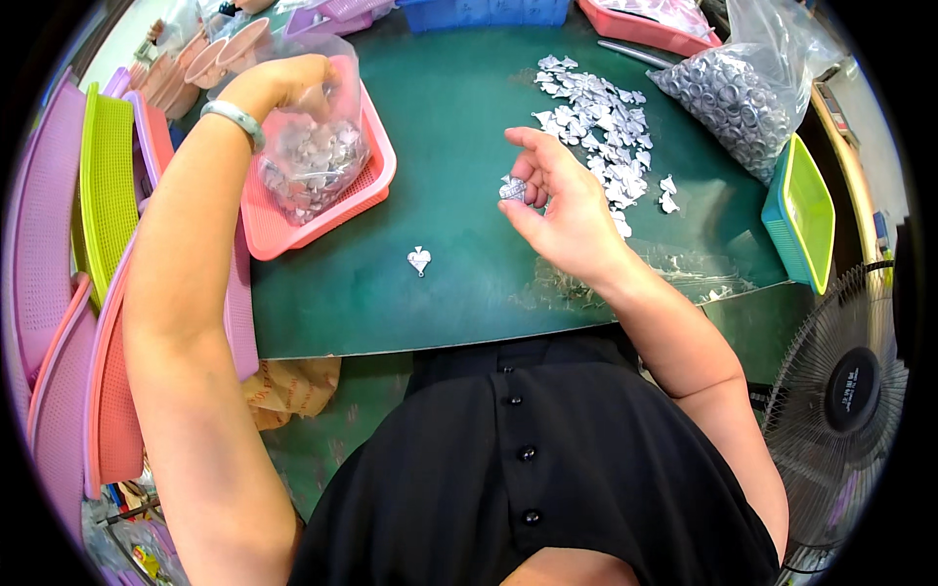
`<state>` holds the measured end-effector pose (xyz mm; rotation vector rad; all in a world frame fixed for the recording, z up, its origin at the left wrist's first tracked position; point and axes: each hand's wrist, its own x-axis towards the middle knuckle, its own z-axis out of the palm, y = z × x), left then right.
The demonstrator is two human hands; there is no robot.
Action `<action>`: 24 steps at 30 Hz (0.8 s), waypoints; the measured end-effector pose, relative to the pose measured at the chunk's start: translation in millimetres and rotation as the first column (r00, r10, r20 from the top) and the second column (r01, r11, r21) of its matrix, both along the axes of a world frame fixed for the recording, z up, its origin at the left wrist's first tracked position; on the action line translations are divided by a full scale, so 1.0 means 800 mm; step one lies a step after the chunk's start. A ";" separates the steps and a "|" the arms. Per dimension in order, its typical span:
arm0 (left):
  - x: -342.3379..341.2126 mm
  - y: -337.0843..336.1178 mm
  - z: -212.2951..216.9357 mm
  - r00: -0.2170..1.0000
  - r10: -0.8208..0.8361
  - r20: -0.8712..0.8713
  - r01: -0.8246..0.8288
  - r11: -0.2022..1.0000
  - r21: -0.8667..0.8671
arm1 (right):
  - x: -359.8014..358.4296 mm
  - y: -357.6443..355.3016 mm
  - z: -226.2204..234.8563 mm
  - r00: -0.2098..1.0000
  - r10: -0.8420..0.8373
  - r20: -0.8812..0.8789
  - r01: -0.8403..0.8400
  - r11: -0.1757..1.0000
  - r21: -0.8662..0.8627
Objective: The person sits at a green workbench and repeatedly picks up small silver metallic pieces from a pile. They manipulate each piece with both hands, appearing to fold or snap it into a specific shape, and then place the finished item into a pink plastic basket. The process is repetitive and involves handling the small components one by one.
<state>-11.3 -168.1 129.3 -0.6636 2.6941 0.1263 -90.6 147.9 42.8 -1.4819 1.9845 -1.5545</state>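
Note:
My left hand [305, 82] reaches to the mouth of a clear plastic bag [337, 146] of small grey metal pieces. Its fingers curl downward, and the plastic partly veils what they hold. That bag stands in a pink plastic basket [383, 174] on the left of the table. Between thumb and curled fingers, my right hand [567, 200] holds a silver metal pendant [512, 188] just above the tabletop. Alone between the two hands lies a spade-shaped metal pendant [418, 260]. Many similar pendants [611, 132] are spread in a loose pile beyond my right hand.
A clear bag of metal rings [733, 103] stands at the back right, near a green-and-teal basket [801, 215]. Stacked purple, green and pink baskets [107, 186] crowd the left side. A fan [850, 391] is at the right. Blue [484, 12] and pink trays [650, 24] line the far edge.

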 end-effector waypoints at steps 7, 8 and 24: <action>0.007 0.010 0.014 0.991 0.129 0.021 -0.130 0.991 0.044 | 0.014 -0.003 -0.008 1.000 0.005 -0.007 -0.004 1.000 0.023; 0.007 0.008 0.016 0.990 0.141 -0.002 -0.140 0.988 0.061 | 0.015 -0.004 -0.010 1.000 0.005 -0.008 -0.005 1.000 0.023; -0.022 0.112 0.032 0.783 -0.209 -0.586 -0.006 0.939 -0.343 | 0.032 -0.009 -0.046 0.961 0.214 -0.174 -0.167 0.954 0.248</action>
